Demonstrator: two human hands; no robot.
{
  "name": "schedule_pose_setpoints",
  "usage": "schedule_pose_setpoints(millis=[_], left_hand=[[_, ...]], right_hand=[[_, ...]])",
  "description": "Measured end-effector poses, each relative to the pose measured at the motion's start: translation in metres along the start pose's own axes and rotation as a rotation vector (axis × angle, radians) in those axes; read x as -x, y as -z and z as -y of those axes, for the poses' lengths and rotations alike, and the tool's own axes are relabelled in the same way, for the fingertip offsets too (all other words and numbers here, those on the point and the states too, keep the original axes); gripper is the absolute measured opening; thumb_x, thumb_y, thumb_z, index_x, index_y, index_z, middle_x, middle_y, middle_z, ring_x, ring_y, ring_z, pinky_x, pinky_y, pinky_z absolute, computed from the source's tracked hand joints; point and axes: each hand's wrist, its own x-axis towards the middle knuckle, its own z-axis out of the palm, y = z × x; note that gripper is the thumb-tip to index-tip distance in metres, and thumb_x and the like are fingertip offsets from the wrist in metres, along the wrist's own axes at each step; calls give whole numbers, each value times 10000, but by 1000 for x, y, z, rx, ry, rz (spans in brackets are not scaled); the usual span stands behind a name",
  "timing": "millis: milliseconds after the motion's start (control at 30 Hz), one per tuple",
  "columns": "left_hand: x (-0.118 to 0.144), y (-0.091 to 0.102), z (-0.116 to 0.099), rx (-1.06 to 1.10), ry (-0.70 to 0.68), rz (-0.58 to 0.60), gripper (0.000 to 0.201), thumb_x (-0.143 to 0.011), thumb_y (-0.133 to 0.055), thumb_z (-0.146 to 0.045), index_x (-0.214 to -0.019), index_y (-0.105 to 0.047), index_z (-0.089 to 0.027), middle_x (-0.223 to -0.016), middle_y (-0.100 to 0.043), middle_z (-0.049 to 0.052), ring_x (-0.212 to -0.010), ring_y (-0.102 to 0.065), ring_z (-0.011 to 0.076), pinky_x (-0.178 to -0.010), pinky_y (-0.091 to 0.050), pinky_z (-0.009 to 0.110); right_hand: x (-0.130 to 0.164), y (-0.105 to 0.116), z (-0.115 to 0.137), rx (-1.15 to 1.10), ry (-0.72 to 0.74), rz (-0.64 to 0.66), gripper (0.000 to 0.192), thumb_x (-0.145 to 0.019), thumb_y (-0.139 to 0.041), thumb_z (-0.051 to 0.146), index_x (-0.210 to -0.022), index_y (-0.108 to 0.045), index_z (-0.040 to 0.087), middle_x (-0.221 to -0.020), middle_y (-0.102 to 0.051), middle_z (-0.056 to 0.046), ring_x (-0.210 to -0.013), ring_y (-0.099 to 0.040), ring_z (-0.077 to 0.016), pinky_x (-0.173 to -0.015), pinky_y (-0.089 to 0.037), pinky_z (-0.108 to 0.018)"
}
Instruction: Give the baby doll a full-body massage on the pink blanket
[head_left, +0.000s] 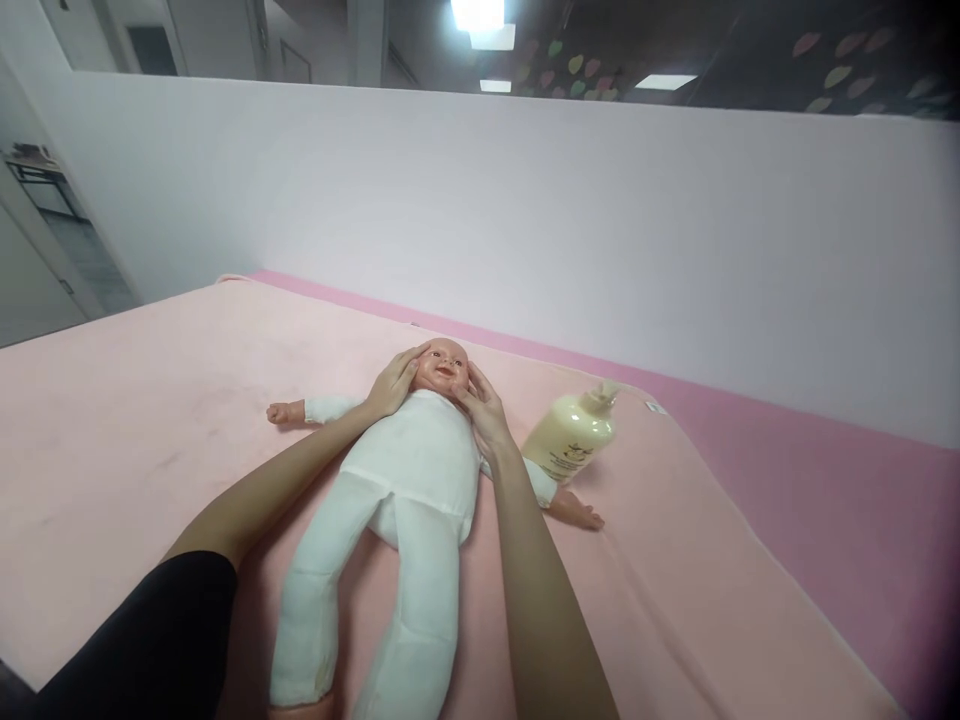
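Doll [405, 470]: supine on the pad, dressed in white; long axis from feet at 6 o'clock to head at 12 o'clock, tilted slightly toward 1 o'clock.
Head [444, 366]: bare, face up, at the far end of the body, framed between both hands.
Left hand [391, 382]: open, fingers extended and laid flat along the 9 o'clock side of the head; nothing clasped; forearm in from 7 o'clock, black sleeve at the lower edge.
Right hand [486, 410]: open, palm and fingers against the 3 o'clock side of the head and neck; no closed grip visible; forearm in from 6 o'clock, across the doll's near arm.
Key relation: head directly ahead of both hands at 12 o'clock, touched on opposite sides; both hands equally near, neither under the head as far as visible.
Doll arms: one out toward 9 o'clock, small fist free on the pad; the other toward 4 o'clock, its hand just clear of the bottle.
Bottle [571, 437]: cream-coloured pump bottle, on its side at 3 o'clock of the doll, just beside the right wrist, untouched; pump toward 1 o'clock.
Pad [150, 400]: pale pink, under everything; darker pink band along its far and right edges.
Wall [600, 220]: plain white partition behind, at 12 o'clock.
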Motion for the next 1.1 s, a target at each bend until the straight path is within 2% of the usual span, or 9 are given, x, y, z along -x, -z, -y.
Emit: schedule_pose_setpoints(millis=[233, 667, 1100], left_hand=[[-1, 1, 0, -21, 0, 1, 514, -978, -268, -465, -1379, -456, -204, -1425, -481, 46, -1323, -423, 175, -1141, -294, 340], [2, 2, 2, 9, -20, 4, 467, -987, -270, -423, -1381, -454, -254, -1419, -482, 22, -1321, -417, 165, -1147, -297, 348], [3, 2, 7, -22, 16, 22, 517, -969, -264, -499, -1395, -452, -275, -1414, -466, 54, -1358, -366, 207, -1151, -297, 388]], right_hand=[[1, -1, 2, -64, -10, -24, 752, -547, -853, 270, -1242, -569, 235, -1347, -541, -63, -1245, -515, -234, -1091, -408, -395], [1, 4, -3, 0, -20, -64, 699, -561, -856, 293, -1208, -588, 283, -1323, -558, -50, -1225, -534, -237, -1066, -439, -404], [2, 1, -1, 41, -37, -127, 664, -529, -867, 314, -1147, -625, 296, -1334, -552, -60, -1184, -569, -253, -1027, -467, -407]])
